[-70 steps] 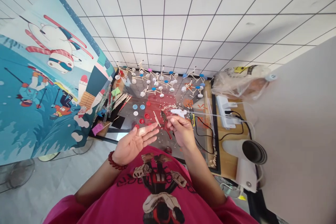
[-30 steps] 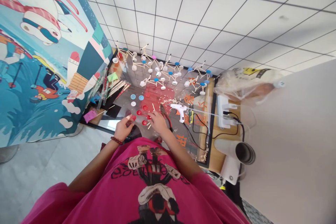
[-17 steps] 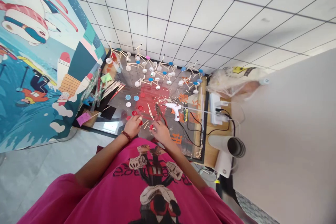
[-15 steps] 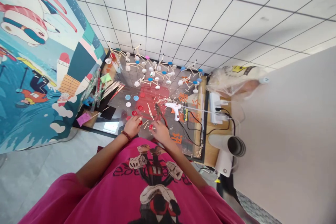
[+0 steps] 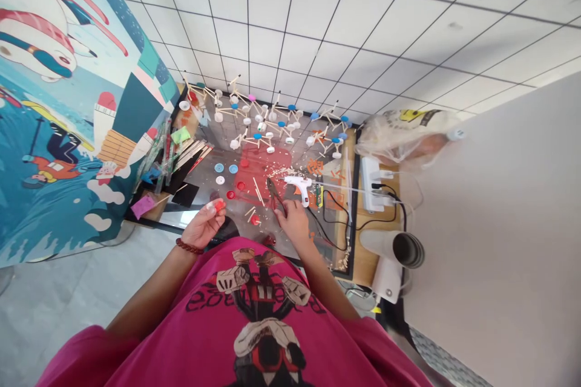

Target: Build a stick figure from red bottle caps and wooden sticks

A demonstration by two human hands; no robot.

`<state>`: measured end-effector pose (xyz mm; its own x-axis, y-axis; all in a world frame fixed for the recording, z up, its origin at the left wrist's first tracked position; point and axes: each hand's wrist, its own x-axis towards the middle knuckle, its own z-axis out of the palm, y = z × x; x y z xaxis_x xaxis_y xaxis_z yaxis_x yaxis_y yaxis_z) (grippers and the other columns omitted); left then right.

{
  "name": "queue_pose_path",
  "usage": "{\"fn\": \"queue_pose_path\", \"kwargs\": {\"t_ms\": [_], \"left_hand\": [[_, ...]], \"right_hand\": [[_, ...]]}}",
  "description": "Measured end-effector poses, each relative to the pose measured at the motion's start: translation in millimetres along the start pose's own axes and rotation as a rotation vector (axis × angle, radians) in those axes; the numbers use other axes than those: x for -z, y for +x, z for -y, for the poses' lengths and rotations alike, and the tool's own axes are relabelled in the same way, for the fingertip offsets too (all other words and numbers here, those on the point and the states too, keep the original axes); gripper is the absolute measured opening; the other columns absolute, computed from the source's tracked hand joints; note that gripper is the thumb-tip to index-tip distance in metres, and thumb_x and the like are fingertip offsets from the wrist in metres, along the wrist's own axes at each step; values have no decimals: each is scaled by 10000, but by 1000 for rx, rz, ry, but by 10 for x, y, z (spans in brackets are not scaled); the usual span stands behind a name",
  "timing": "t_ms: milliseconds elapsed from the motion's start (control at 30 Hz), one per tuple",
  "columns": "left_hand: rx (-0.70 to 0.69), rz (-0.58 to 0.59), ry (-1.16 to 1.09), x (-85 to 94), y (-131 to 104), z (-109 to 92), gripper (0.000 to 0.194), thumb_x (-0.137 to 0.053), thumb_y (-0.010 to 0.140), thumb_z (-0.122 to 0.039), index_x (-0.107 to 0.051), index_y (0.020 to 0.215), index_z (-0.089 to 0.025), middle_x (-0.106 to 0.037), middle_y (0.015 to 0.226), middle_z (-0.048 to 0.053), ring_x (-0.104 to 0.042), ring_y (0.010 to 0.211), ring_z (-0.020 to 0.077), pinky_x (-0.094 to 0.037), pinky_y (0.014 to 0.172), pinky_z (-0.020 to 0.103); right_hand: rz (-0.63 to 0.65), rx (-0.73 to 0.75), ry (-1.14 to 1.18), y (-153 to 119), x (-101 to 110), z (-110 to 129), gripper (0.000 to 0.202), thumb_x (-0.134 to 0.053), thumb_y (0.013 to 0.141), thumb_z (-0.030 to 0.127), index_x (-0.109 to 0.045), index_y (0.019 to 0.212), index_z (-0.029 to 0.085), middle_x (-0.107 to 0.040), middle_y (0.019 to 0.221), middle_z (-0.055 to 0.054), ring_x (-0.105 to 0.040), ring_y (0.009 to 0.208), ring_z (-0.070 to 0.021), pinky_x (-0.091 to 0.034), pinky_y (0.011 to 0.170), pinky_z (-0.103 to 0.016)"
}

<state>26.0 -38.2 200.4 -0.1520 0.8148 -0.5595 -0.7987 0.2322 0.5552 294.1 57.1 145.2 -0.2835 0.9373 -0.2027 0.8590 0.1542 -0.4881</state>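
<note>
My left hand (image 5: pixel 203 225), palm partly up, pinches a red bottle cap (image 5: pixel 219 206) between thumb and fingers over the table's front edge. My right hand (image 5: pixel 294 225) has its fingers around the handles of the pliers (image 5: pixel 275 192), which lie on the table with their jaws pointing away from me. Between my hands, another red cap with a short stick (image 5: pixel 255 220) lies on the tabletop beside short wooden sticks (image 5: pixel 249 211). Two longer sticks (image 5: pixel 258 191) rest left of the pliers.
A white glue gun (image 5: pixel 298 183) lies right of the pliers, its cord running to a power strip (image 5: pixel 371 184). Red, blue and white caps (image 5: pixel 233 169) are on the left. Several stick-and-cap models (image 5: pixel 267 124) stand along the wall. Wood scraps (image 5: pixel 281 170) litter the middle.
My left hand has moved left and turned up with the red cap. My right hand has let go of the other red cap and moved right to the pliers' handles.
</note>
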Motion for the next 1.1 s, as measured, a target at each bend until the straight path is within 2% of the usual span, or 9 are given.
{"fn": "queue_pose_path", "kwargs": {"t_ms": [67,167,333,467,667,833,900,967,1100], "left_hand": [[-44,-41,47,1,16,-18,395,-884,598,-146,-719,956,-137,-732,873,55,-626,671,72,-495,568,148],[-152,-140,292,42,60,-26,471,-924,521,-182,-717,944,-156,-745,853,35,-687,778,127,-534,675,205],[-204,-176,486,112,57,1,460,-941,465,-200,-706,857,-149,-759,842,40,-698,791,169,-550,767,296],[-166,-120,528,61,-36,26,473,-931,498,-196,-712,915,-153,-770,898,64,-715,847,195,-556,827,337],[-178,16,441,-125,-157,11,464,-908,556,-163,-752,993,-184,-755,1064,69,-731,897,208,-561,889,361],[-146,103,330,-276,-230,-24,475,-899,588,-155,-762,1039,-212,-777,1011,75,-734,869,198,-576,867,353],[-142,132,317,-338,-253,-37,522,-895,593,-138,-748,1087,-220,-776,1028,85,-733,879,202,-580,859,355],[-153,150,328,-404,-269,-50,572,-897,582,-115,-735,1120,-222,-774,1039,89,-729,906,205,-579,847,336],[-187,169,363,-532,-294,-82,632,-904,554,-93,-719,1145,-223,-775,1032,83,-714,987,222,-573,818,291]], "right_hand": [[29,47,-3,-22,-8,42,228,-600,926,289,-638,1118,171,-625,1112,-105,-608,1027,-234,-476,906,-334],[189,224,8,-76,-45,155,259,-638,904,279,-633,1149,197,-633,1121,-82,-619,1041,-229,-479,921,-327],[346,351,-26,-127,-122,327,599,-797,772,393,-558,1298,236,-605,1243,-87,-617,1107,-258,-481,960,-340],[350,295,-24,-136,-155,356,430,-723,841,397,-602,1216,226,-647,1176,-95,-634,1059,-250,-483,935,-326],[308,251,100,-121,-215,285,124,-589,899,209,-701,951,203,-708,952,-67,-666,903,-198,-486,818,-266],[193,258,289,-177,129,445,223,-490,967,262,-693,901,200,-697,847,-36,-645,783,-155,-491,750,-247],[69,342,641,-234,367,581,209,-536,958,309,-680,855,198,-683,802,-26,-630,750,-155,-494,730,-260],[24,405,846,-294,579,719,199,-567,953,325,-663,825,206,-676,790,-13,-621,733,-147,-492,710,-258],[8,419,924,-371,795,910,206,-576,952,327,-654,804,208,-668,763,-9,-607,693,-141,-491,672,-261]]}}
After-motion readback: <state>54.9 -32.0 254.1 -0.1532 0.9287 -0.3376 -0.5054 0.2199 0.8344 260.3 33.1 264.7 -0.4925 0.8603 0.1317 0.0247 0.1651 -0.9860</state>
